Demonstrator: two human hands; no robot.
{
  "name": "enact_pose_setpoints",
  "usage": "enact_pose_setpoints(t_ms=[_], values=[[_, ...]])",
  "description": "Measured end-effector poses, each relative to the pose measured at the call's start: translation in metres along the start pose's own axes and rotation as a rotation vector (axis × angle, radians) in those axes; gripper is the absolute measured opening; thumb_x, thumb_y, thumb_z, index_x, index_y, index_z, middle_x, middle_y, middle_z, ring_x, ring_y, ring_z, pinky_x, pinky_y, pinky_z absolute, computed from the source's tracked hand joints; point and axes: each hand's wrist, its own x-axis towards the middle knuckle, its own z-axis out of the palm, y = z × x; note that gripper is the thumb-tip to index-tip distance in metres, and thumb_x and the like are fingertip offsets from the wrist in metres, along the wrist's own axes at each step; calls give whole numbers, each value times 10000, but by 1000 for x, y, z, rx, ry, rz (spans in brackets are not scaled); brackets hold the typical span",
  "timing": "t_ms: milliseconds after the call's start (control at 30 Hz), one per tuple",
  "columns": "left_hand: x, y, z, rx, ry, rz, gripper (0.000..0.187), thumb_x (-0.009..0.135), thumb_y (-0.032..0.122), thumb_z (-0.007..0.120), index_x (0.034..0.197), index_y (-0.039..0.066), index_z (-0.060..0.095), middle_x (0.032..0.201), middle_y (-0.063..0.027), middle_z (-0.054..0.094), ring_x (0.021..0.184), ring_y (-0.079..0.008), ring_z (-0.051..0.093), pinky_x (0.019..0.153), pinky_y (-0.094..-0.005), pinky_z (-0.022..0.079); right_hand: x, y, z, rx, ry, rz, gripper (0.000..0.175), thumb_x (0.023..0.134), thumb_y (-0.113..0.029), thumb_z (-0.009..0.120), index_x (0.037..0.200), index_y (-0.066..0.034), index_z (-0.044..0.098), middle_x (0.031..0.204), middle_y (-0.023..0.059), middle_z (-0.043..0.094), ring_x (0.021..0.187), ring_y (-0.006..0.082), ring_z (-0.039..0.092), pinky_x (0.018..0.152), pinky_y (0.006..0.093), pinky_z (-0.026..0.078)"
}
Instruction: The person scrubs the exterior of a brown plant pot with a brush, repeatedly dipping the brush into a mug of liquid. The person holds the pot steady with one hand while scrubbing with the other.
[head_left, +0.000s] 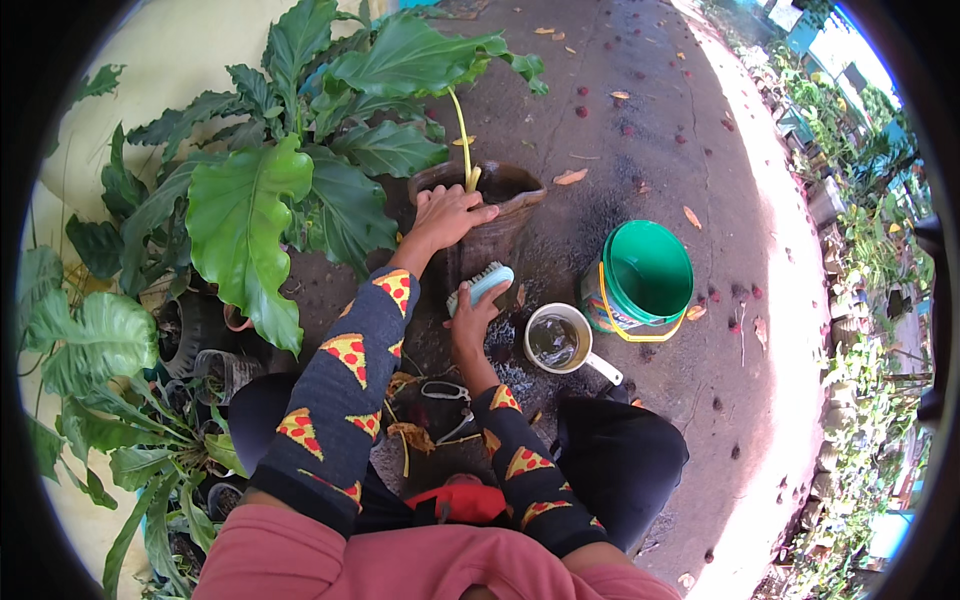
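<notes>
A brown pot (491, 244) with a flared, wavy rim stands on the wet concrete in front of me, a pale plant stem (461, 135) rising from it. My left hand (446, 216) lies over the pot's near rim, close to the base of the stem. Lower down, my right hand (472, 322) grips a light-blue scrub brush (491, 283), its bristles facing the pot's side. To the right of that hand sits a white dipper (559, 337) with water in it. Beside the dipper is a green bucket (649, 255) with a yellow handle.
Large leafy plants (251, 217) and small pots (225, 375) line the pale wall on the left. Scissors or pruners with light handles (446, 390) lie between my legs, near dry leaves (411, 435). Fallen leaves and small red fruits dot the concrete (727, 180).
</notes>
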Motion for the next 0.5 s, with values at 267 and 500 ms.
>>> enact_pose_setpoints(t_ms=[267, 500], values=[[-3, 31, 6, 7, 59, -102, 547, 957, 663, 497, 1117, 184, 708, 1199, -124, 651, 1188, -353, 553, 990, -522, 341, 21, -26, -37, -73, -41, 70, 972, 1004, -467, 577, 1640, -181, -99, 1236, 311, 406, 859, 393, 617, 493, 385, 570], [6, 38, -1, -77, -68, -22, 565, 959, 641, 512, 1066, 113, 684, 1120, -179, 706, 1147, -402, 632, 944, -537, 469, 44, -18, -47, -190, -91, -223, 892, 1015, -440, 570, 1644, -81, 49, 1205, 375, 471, 983, 480, 599, 876, 459, 501]])
